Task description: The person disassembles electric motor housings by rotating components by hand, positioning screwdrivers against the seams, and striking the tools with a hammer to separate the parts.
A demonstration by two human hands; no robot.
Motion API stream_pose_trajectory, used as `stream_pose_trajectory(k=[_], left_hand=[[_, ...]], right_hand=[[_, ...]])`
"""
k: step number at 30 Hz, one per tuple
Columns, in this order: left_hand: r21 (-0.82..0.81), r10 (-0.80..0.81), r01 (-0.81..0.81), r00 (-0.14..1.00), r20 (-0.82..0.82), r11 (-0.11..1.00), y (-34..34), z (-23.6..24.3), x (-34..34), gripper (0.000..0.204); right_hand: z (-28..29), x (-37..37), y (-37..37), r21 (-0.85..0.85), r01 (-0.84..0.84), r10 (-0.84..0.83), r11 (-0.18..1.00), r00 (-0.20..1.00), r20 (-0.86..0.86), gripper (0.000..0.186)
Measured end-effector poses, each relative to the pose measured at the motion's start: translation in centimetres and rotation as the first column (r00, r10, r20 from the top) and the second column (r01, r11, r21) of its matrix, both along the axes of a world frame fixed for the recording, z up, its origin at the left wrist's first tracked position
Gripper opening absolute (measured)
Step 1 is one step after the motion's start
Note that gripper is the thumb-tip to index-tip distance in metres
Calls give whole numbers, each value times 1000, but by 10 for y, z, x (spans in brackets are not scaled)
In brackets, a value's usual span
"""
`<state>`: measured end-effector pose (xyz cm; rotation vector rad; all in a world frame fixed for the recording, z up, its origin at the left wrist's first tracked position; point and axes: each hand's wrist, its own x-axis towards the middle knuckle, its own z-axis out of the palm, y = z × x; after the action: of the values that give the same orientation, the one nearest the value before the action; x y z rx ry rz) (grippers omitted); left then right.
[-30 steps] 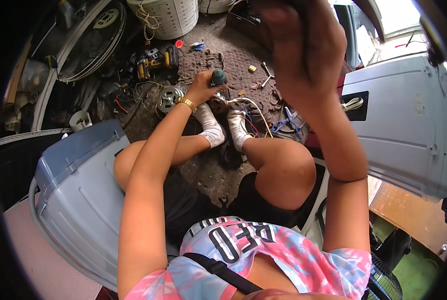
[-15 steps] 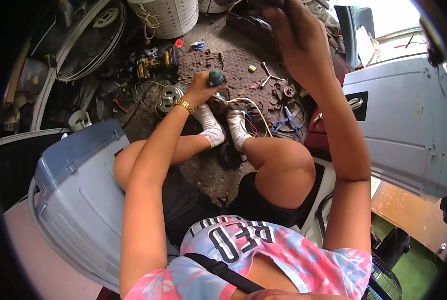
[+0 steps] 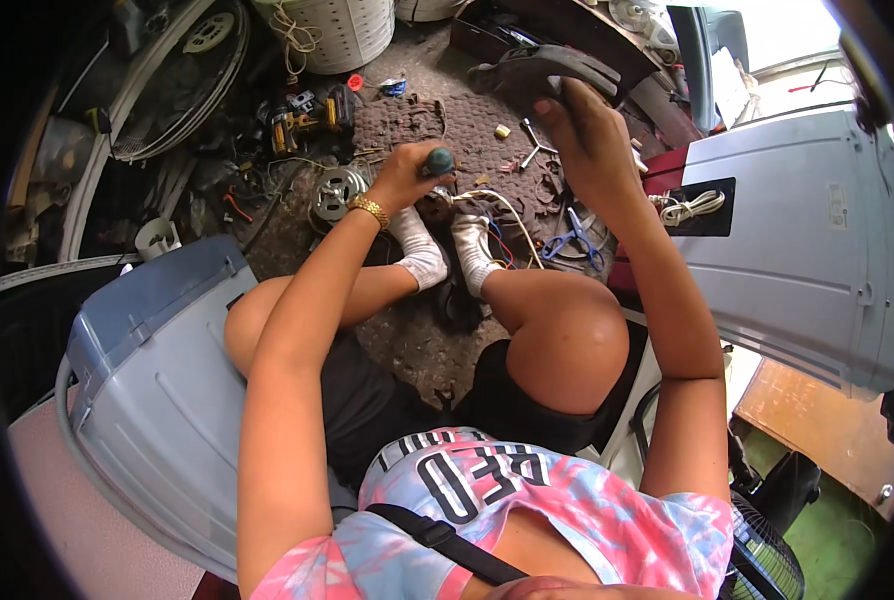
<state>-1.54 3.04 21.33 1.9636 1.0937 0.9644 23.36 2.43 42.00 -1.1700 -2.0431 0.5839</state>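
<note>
I sit on the ground with my knees bent and my white-socked feet (image 3: 447, 255) together on a brown mat (image 3: 487, 150). My left hand (image 3: 404, 176) is clenched around the dark green handle of a screwdriver (image 3: 439, 161), held just above my feet. My right hand (image 3: 584, 140) is raised well apart from it, fingers curled against a dark curved part (image 3: 542, 70); I cannot tell whether they grip it. White wires (image 3: 497, 205) loop beside my feet, and blue-handled pliers (image 3: 572, 245) lie near my right shin. A yellow cordless drill (image 3: 302, 115) lies further off to the left. Grey washing machine casings (image 3: 157, 380) flank me.
</note>
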Motion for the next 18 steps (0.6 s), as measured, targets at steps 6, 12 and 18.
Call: stream_pose_trajectory(k=[6, 12, 18], left_hand=[[29, -12, 11, 1000, 16, 1000, -3, -9, -4, 30], [-31, 71, -72, 997, -24, 997, -12, -10, -2, 24], [54, 47, -46, 999, -14, 997, -12, 0, 4, 28]], right_hand=[[-18, -10, 0, 85, -129, 116, 988, 983, 145, 22], [-45, -30, -8, -25, -260, 236, 965, 830, 506, 24], [11, -36, 1, 146, -303, 216, 942, 878, 428, 25]])
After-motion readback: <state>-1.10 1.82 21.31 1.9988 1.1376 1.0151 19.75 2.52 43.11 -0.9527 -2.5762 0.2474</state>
